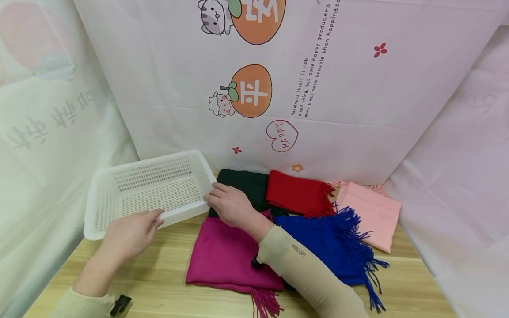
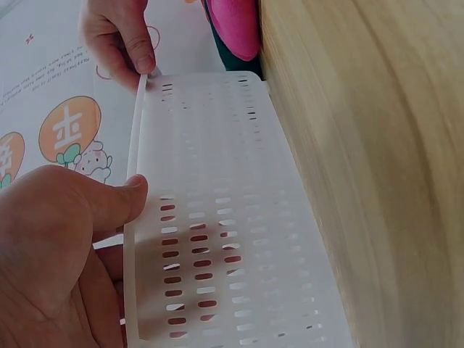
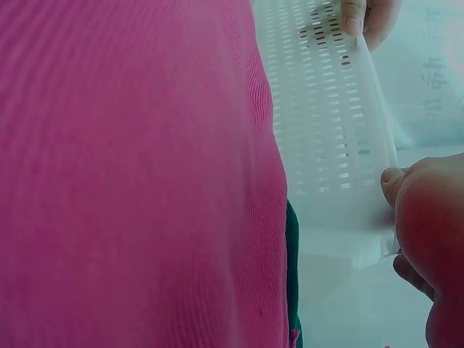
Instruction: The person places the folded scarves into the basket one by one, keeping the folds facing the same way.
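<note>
A white plastic basket (image 1: 183, 215) with slotted walls stands at the left of the wooden table, with nothing inside it. My left hand (image 1: 129, 234) grips the near rim, thumb outside and fingers over the inner side, as the left wrist view shows. At the near right corner my right hand (image 1: 230, 203) pinches the same rim between thumb and fingers. Below my right forearm lies a folded magenta scarf (image 1: 226, 256), and a dark green scarf (image 1: 242, 181) sits behind that hand, partly hidden by it.
Right of the basket are a folded red scarf (image 1: 294, 192), a blue fringed scarf (image 1: 322, 247) and a pink scarf (image 1: 374, 216). Printed white cloth (image 1: 338, 145) walls in the table at the back and both sides. Bare wood (image 1: 167, 269) shows in front of the basket.
</note>
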The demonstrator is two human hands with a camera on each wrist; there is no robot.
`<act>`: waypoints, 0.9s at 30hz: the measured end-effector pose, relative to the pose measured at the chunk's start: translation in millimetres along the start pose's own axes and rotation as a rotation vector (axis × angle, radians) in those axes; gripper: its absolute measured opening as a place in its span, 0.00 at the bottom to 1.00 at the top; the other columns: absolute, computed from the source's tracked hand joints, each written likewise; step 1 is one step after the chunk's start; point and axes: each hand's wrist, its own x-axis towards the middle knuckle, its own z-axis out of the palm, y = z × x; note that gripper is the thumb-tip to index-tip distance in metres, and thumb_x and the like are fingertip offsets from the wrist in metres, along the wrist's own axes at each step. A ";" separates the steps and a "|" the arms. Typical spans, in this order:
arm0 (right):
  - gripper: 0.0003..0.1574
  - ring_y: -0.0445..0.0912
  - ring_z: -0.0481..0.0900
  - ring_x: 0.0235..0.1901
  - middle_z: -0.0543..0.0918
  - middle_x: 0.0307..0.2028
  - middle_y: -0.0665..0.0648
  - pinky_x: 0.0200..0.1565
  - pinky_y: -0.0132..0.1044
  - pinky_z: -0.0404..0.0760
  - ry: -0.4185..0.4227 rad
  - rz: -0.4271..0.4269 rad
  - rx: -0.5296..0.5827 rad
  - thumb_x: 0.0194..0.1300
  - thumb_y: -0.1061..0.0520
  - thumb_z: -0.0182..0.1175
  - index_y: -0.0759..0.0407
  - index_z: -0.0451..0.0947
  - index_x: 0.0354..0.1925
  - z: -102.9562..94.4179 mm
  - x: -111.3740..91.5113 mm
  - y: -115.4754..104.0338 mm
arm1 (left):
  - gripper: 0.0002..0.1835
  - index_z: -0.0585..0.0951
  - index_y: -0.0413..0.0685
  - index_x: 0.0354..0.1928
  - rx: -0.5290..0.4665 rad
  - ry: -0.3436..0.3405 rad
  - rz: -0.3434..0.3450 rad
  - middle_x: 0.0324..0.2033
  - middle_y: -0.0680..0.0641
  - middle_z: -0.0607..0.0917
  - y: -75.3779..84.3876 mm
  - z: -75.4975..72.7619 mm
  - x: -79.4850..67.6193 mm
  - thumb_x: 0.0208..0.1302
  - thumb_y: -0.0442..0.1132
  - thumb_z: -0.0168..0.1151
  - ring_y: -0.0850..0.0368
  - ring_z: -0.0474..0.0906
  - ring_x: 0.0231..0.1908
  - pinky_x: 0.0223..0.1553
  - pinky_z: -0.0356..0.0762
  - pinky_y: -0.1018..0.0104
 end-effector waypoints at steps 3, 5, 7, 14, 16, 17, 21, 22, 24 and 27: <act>0.18 0.51 0.79 0.73 0.90 0.61 0.49 0.77 0.41 0.72 0.010 -0.002 -0.007 0.86 0.52 0.62 0.49 0.88 0.67 -0.8 -0.4 -1.6 | 0.20 0.86 0.43 0.66 0.003 0.005 0.001 0.57 0.37 0.92 -1.7 0.1 -0.7 0.81 0.46 0.66 0.31 0.90 0.52 0.44 0.89 0.33; 0.18 0.51 0.80 0.72 0.91 0.60 0.49 0.77 0.40 0.72 0.021 -0.007 -0.009 0.86 0.52 0.62 0.49 0.88 0.67 -0.9 -0.8 -2.6 | 0.20 0.86 0.42 0.66 0.000 0.009 0.005 0.58 0.36 0.91 -3.0 -0.4 -1.1 0.81 0.46 0.66 0.31 0.90 0.53 0.46 0.88 0.32; 0.18 0.50 0.80 0.72 0.91 0.59 0.49 0.77 0.40 0.72 0.032 -0.014 -0.010 0.86 0.52 0.63 0.49 0.88 0.66 -0.5 -1.1 -3.9 | 0.20 0.86 0.42 0.66 -0.003 0.016 0.008 0.58 0.36 0.91 -4.6 -0.4 -1.7 0.81 0.45 0.66 0.30 0.90 0.53 0.48 0.88 0.32; 0.17 0.48 0.79 0.73 0.91 0.59 0.47 0.77 0.39 0.71 0.040 -0.023 -0.011 0.85 0.51 0.63 0.48 0.89 0.65 0.1 -1.6 -8.9 | 0.20 0.87 0.41 0.65 -0.005 0.024 0.020 0.57 0.36 0.91 -10.4 -1.4 -2.6 0.81 0.45 0.66 0.29 0.89 0.55 0.54 0.85 0.31; 0.17 0.48 0.79 0.73 0.91 0.59 0.47 0.77 0.39 0.71 0.042 -0.025 -0.015 0.85 0.51 0.63 0.48 0.89 0.65 -0.5 -1.6 -10.6 | 0.20 0.87 0.42 0.66 -0.012 0.024 0.016 0.58 0.37 0.91 -12.7 -1.4 -3.3 0.81 0.45 0.66 0.30 0.88 0.56 0.55 0.85 0.30; 0.17 0.48 0.79 0.73 0.91 0.59 0.47 0.77 0.39 0.71 0.043 -0.028 -0.016 0.85 0.51 0.64 0.48 0.89 0.65 -0.7 -1.5 -11.5 | 0.20 0.87 0.42 0.66 -0.015 0.025 0.016 0.58 0.36 0.91 -13.9 -1.8 -3.5 0.81 0.45 0.66 0.29 0.88 0.56 0.55 0.84 0.30; 0.17 0.48 0.80 0.72 0.92 0.58 0.47 0.77 0.39 0.72 0.046 -0.042 -0.029 0.85 0.50 0.64 0.47 0.89 0.65 -1.2 -0.7 -14.8 | 0.19 0.87 0.43 0.66 -0.020 0.032 0.016 0.58 0.37 0.91 -17.4 -3.1 -4.3 0.81 0.44 0.66 0.30 0.88 0.57 0.57 0.84 0.30; 0.17 0.48 0.80 0.72 0.92 0.58 0.47 0.76 0.39 0.72 0.046 -0.043 -0.031 0.85 0.50 0.64 0.47 0.89 0.65 -1.3 -0.7 -15.6 | 0.19 0.87 0.43 0.66 -0.019 0.035 0.018 0.57 0.37 0.91 -18.1 -3.5 -4.2 0.80 0.44 0.66 0.30 0.88 0.56 0.57 0.84 0.30; 0.17 0.47 0.81 0.71 0.92 0.58 0.46 0.76 0.39 0.73 0.045 -0.042 -0.039 0.85 0.49 0.64 0.47 0.89 0.65 -1.5 -0.7 -17.3 | 0.19 0.87 0.43 0.66 -0.018 0.037 0.017 0.57 0.37 0.91 -18.7 -4.1 -4.1 0.81 0.43 0.66 0.30 0.88 0.56 0.58 0.83 0.30; 0.18 0.47 0.81 0.71 0.92 0.58 0.46 0.75 0.40 0.74 0.043 -0.035 -0.040 0.84 0.49 0.64 0.47 0.89 0.65 -2.6 -0.9 -19.8 | 0.19 0.87 0.43 0.66 -0.017 0.042 0.022 0.56 0.37 0.91 -20.1 -4.5 -3.7 0.81 0.43 0.66 0.30 0.89 0.55 0.58 0.83 0.31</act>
